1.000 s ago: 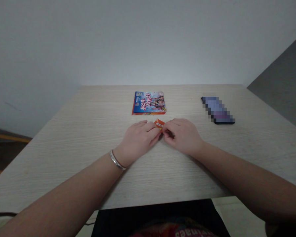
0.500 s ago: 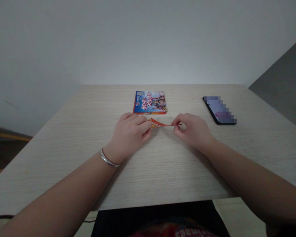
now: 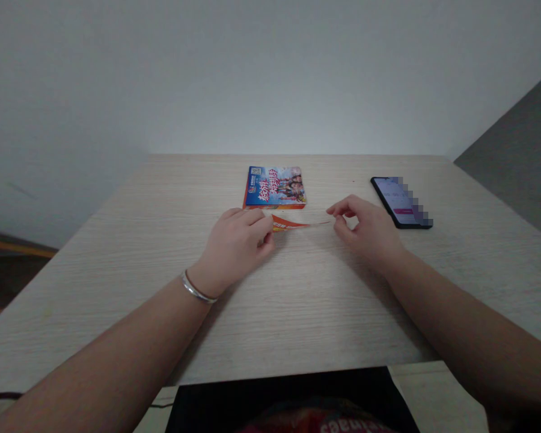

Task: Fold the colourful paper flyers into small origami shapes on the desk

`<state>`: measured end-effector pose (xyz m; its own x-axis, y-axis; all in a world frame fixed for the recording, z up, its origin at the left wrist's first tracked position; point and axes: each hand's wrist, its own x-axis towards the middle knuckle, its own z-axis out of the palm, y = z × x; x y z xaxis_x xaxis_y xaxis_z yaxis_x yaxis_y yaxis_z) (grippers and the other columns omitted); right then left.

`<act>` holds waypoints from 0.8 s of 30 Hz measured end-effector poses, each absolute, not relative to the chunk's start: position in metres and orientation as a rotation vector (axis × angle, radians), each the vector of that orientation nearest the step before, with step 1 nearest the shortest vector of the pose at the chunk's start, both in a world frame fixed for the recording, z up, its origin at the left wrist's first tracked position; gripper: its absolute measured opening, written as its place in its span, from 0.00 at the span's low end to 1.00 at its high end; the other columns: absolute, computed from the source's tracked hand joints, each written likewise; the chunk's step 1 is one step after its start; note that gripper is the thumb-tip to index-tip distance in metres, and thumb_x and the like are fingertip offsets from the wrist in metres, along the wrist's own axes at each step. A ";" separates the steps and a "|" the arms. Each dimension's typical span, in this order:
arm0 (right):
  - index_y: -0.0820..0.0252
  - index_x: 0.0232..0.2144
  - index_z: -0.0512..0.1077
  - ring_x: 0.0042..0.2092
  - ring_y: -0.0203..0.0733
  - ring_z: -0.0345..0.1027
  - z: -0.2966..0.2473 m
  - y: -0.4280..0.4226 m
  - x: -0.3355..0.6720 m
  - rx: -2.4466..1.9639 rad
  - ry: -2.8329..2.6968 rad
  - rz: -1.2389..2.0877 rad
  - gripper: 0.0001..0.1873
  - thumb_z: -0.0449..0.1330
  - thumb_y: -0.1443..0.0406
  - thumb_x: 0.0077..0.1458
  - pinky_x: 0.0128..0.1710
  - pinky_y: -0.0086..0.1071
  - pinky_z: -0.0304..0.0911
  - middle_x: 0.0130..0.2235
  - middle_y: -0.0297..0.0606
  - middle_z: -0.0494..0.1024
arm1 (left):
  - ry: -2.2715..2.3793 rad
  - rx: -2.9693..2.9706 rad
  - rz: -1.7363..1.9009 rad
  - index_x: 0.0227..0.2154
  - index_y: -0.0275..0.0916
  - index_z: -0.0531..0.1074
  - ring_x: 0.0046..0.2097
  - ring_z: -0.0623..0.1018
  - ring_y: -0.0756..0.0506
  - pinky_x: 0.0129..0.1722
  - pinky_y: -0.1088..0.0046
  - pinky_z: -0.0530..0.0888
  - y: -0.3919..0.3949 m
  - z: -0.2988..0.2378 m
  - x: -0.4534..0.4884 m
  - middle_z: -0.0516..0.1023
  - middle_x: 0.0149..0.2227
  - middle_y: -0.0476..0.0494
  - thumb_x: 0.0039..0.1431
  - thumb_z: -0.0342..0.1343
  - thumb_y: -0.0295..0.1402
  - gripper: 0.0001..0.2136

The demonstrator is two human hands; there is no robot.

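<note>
My left hand [image 3: 241, 240], a silver bangle on its wrist, is closed and pinches the left end of a narrow orange paper strip [image 3: 293, 225]. The strip stretches to the right, just above the table. My right hand [image 3: 367, 228] pinches its thin right tip between thumb and forefinger. A colourful flat packet [image 3: 275, 187] with blue and orange print lies on the table just beyond the strip.
A black phone [image 3: 400, 201] with a lit screen lies on the light wooden table [image 3: 162, 240], right of my right hand. A white wall rises behind the table's far edge. The near edge runs by my lap.
My hands were together on a small folded orange piece. They have drawn apart, the right going rightward, and the piece now stretches out as a long strip between them.
</note>
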<state>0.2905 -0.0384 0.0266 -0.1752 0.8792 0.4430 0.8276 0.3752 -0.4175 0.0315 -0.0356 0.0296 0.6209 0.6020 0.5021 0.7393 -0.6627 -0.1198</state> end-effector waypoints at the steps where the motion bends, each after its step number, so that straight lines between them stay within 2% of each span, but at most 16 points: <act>1: 0.56 0.36 0.72 0.38 0.44 0.74 0.027 -0.040 0.289 -1.391 -2.042 0.100 0.07 0.57 0.67 0.54 0.36 0.36 0.65 0.39 0.38 0.81 | -1.081 -2.541 -0.628 0.26 0.38 0.70 0.30 0.72 0.47 0.33 0.67 0.68 -0.036 0.030 0.032 0.74 0.28 0.47 0.59 0.51 0.30 0.07; 4: 0.57 0.38 0.74 0.41 0.44 0.75 0.027 -0.045 0.280 -1.211 -2.187 -0.003 0.07 0.58 0.63 0.58 0.41 0.37 0.66 0.38 0.39 0.81 | -1.063 -2.559 -0.661 0.27 0.38 0.71 0.31 0.72 0.47 0.34 0.67 0.69 -0.037 0.030 0.034 0.75 0.29 0.46 0.60 0.51 0.30 0.08; 8: 0.56 0.34 0.75 0.37 0.42 0.74 0.028 -0.049 0.267 -1.191 -2.293 -0.082 0.08 0.56 0.66 0.60 0.39 0.35 0.65 0.34 0.36 0.82 | -1.021 -2.555 -0.665 0.28 0.38 0.71 0.32 0.72 0.47 0.37 0.67 0.70 -0.038 0.030 0.034 0.75 0.30 0.46 0.60 0.51 0.31 0.07; 13: 0.58 0.33 0.76 0.38 0.43 0.74 0.031 -0.052 0.257 -1.130 -2.366 -0.112 0.11 0.54 0.65 0.62 0.40 0.36 0.65 0.34 0.37 0.82 | -0.956 -2.544 -0.671 0.31 0.39 0.72 0.32 0.72 0.46 0.38 0.66 0.70 -0.040 0.029 0.038 0.76 0.30 0.47 0.61 0.51 0.31 0.06; 17: 0.58 0.33 0.75 0.39 0.42 0.73 0.033 -0.053 0.253 -1.094 -2.415 -0.073 0.10 0.54 0.66 0.61 0.41 0.35 0.65 0.36 0.36 0.82 | -0.992 -2.533 -0.690 0.30 0.39 0.72 0.32 0.72 0.45 0.39 0.64 0.70 -0.042 0.029 0.041 0.75 0.29 0.47 0.61 0.51 0.32 0.06; 24: 0.56 0.29 0.74 0.37 0.42 0.74 0.032 -0.051 0.258 -1.111 -2.332 -0.031 0.08 0.55 0.67 0.56 0.42 0.36 0.65 0.32 0.34 0.81 | -1.068 -2.538 -0.677 0.27 0.39 0.70 0.32 0.73 0.46 0.42 0.63 0.69 -0.039 0.028 0.037 0.76 0.29 0.46 0.59 0.52 0.32 0.07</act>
<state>0.2578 -0.0511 0.0316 -0.5062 0.7115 0.4874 0.7240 0.6577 -0.2081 0.0368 -0.0390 0.0279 0.6114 0.5869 0.5308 0.7306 -0.6764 -0.0936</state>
